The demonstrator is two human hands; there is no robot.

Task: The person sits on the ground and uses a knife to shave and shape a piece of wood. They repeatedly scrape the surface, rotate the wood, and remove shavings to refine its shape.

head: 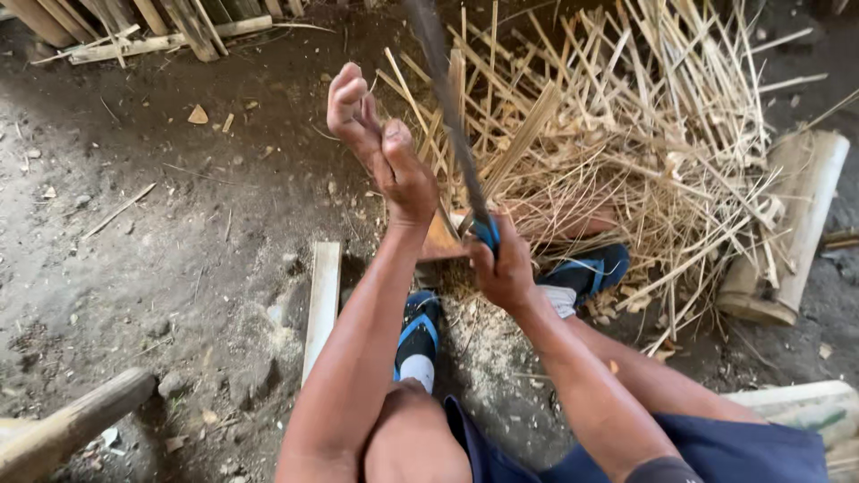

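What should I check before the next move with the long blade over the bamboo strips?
1. Right hand grips the blue handle of the long dark blade: ok.
2. Left hand away from the blade edge: not ok, raised open right beside it.
3. Feet in blue sandals with white socks away from the blade: cannot tell, they sit just below the hands.
4. Pile of thin pale bamboo strips within reach: ok.
5. Flat pale wooden board out of the way: ok, lying left of the feet.
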